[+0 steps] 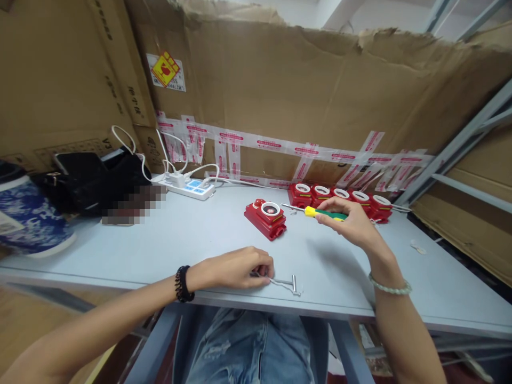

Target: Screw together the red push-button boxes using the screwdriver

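My right hand (pixel 350 218) grips a screwdriver (pixel 326 214) with a yellow and green handle, held above the table with its shaft pointing left. Close to the front edge, my left hand (pixel 250 268) rests on the table, its fingers closed on a thin cord (pixel 282 284). A small T-shaped metal rod (pixel 294 283) lies beside that cord; whether the fingers also hold its far end I cannot tell. Between and beyond the hands sits a red box-like device (pixel 264 220) with a white ring on top. The screwdriver's tip is to its right, apart from it.
Several similar red devices (pixel 322 196) stand in a row at the back right. A white power strip (pixel 188 186) with plugged-in cables lies at the back left, near a black bag (pixel 92 176) and a blue patterned container (pixel 32 213). Taped cardboard (pixel 260 90) walls the rear.
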The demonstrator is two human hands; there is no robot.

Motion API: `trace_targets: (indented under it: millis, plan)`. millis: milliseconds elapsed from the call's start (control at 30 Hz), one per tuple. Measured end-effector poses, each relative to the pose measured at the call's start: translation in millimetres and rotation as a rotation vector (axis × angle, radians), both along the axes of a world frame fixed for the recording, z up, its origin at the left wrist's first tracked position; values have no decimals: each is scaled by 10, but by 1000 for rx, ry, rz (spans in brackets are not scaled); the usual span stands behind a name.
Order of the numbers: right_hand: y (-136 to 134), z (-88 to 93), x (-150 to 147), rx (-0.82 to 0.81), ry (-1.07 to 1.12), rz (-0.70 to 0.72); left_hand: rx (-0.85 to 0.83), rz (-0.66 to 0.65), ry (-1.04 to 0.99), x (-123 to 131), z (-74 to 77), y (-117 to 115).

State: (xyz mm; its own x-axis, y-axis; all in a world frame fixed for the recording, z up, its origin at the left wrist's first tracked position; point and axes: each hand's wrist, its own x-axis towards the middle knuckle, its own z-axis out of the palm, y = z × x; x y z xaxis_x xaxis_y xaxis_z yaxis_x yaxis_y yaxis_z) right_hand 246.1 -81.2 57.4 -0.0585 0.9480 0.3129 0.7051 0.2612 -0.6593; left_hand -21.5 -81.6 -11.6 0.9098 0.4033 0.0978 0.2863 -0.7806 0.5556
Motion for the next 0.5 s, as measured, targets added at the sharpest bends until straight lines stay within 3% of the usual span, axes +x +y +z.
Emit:
trace_targets:
  millis: [200,367,500]
  plan:
    - [38,44,-70,11,25,-13,105,36,-22,-107,108,23]
    - [130,148,-147,82,177,-48,355,327,-258,-148,273,474]
    - [199,159,-205,141,243,-64,331,370,-121,-86,209,813]
